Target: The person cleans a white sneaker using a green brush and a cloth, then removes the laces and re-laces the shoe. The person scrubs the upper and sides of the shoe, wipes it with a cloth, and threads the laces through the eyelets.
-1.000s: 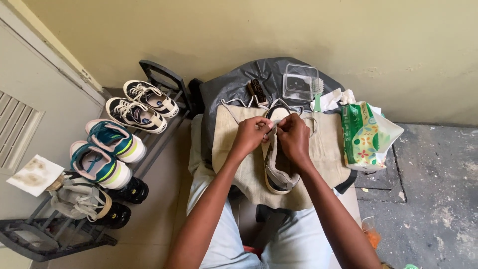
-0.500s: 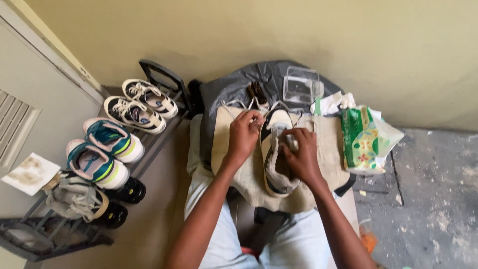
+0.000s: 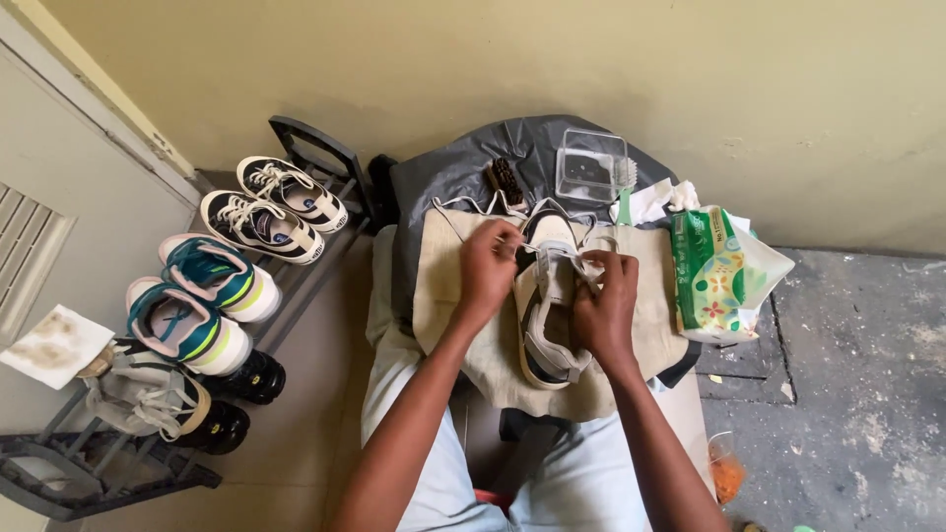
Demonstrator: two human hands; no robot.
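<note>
Sneaker between left hand, right hand.

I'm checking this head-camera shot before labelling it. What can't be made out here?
- Head view: the toe end of the beige shoe is covered by the left hand and right hand, so the lace work under the fingers is hidden.
- Contents of the clear plastic box: too small to tell.
- Orange thing near the bottom edge: blurred.
- Shoe rack: its lower end is cut off by the frame.
</note>
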